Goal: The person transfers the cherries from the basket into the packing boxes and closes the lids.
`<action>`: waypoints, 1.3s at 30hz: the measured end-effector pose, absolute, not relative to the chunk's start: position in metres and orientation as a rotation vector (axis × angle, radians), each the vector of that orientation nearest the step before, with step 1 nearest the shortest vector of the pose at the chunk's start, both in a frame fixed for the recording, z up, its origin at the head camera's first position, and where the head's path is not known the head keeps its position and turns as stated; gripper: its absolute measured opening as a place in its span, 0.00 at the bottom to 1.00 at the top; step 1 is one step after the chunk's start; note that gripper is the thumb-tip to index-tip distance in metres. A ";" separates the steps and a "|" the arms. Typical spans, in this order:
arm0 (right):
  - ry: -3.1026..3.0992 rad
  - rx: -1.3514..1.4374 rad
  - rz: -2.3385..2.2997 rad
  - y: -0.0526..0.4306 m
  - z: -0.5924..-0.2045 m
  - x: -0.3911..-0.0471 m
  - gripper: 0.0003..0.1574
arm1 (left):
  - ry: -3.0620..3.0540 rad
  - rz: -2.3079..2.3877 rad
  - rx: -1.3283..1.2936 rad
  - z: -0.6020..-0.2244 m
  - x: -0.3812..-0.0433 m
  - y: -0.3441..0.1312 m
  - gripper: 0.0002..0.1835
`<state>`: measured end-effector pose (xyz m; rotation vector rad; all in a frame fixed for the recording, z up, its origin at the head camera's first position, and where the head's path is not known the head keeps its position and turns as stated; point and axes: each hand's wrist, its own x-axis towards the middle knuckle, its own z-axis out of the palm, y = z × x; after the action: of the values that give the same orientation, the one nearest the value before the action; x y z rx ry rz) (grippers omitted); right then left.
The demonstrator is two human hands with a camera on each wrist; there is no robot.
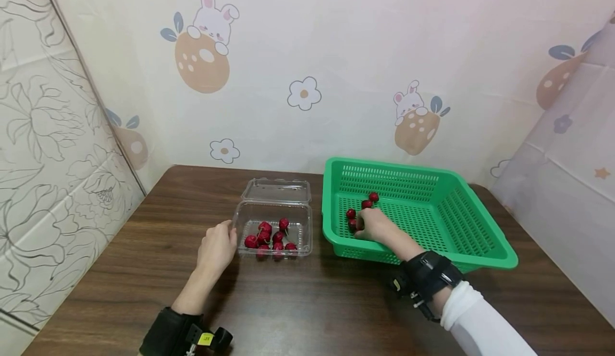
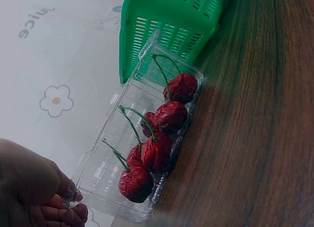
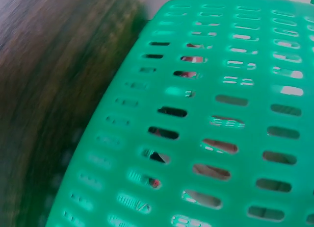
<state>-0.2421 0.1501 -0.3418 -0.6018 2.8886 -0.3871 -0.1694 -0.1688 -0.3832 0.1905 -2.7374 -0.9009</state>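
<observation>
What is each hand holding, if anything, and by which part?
The left hand pinches a clear rectangular plastic container by its left rim. The right hand is beside round red cherries in a green plastic basket; grip unclear.

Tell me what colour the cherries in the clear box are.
The cherries are dark red, clearest in the left wrist view.

Left hand (image 1: pixel 217 246) curled, right arm (image 1: pixel 404 244) outstretched

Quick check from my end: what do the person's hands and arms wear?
The left hand is gloveless, with a broad black wristband and a yellow label beside it. The right hand, also gloveless, has a black strap and a white sleeve.
</observation>
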 end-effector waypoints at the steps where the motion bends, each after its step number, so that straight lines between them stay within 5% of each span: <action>1: 2.897 -0.600 -0.417 0.151 -0.342 -0.242 0.10 | -2.737 -0.899 0.192 -0.383 -0.169 -0.169 0.17; 39: 3.079 -0.604 -0.771 0.144 -0.291 -0.209 0.10 | -2.731 -0.883 0.192 -0.385 -0.169 -0.169 0.17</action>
<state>-0.2091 0.1440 -0.2906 -0.6041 3.0785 -0.7713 -0.1694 -0.1688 -0.3849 0.1920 -2.7308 -0.8826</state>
